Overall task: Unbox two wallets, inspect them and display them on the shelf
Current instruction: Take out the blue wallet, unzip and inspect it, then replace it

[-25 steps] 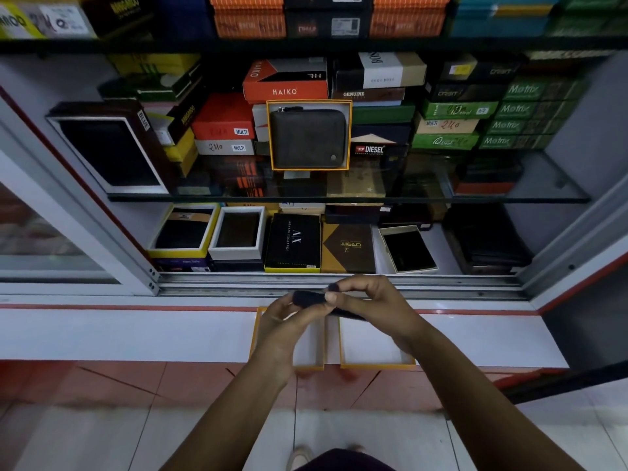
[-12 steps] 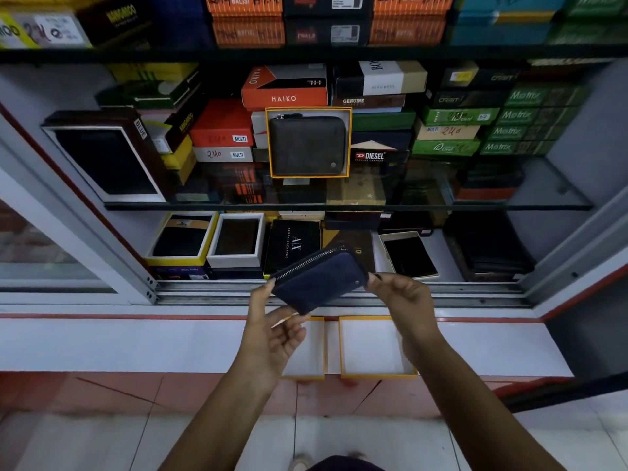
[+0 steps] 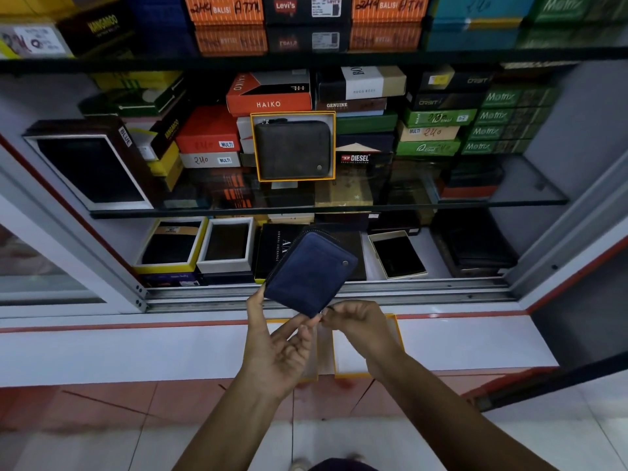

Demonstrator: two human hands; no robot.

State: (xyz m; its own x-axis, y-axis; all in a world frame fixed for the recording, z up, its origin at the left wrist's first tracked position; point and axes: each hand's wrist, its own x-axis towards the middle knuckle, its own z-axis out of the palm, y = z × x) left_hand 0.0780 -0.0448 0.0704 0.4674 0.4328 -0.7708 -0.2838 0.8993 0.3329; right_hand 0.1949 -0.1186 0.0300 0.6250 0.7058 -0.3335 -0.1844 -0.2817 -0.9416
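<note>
Before the open cabinet, your hands hold a blue wallet [image 3: 311, 273] tilted: left hand [image 3: 278, 348] cradles its lower edge, right hand [image 3: 360, 326] pinches its bottom corner. At 12 o'clock, a grey wallet [image 3: 294, 149] stands boxed on the shelf [image 3: 492, 201].

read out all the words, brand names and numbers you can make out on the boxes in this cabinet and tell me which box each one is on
"HAIKO": orange box.
"DIESEL": dark box.
"Levi's": black box, top shelf.
"244 BALISI ATM": orange striped box, top shelf.
"HUGO BOSS": black and tan box.
"GENUINE": brown box.
"240 MULTI": white box.
"Matrix": green boxes.
"BLUE": brown box, left.
Small print on the black box behind the blue wallet: too blurred.
</note>
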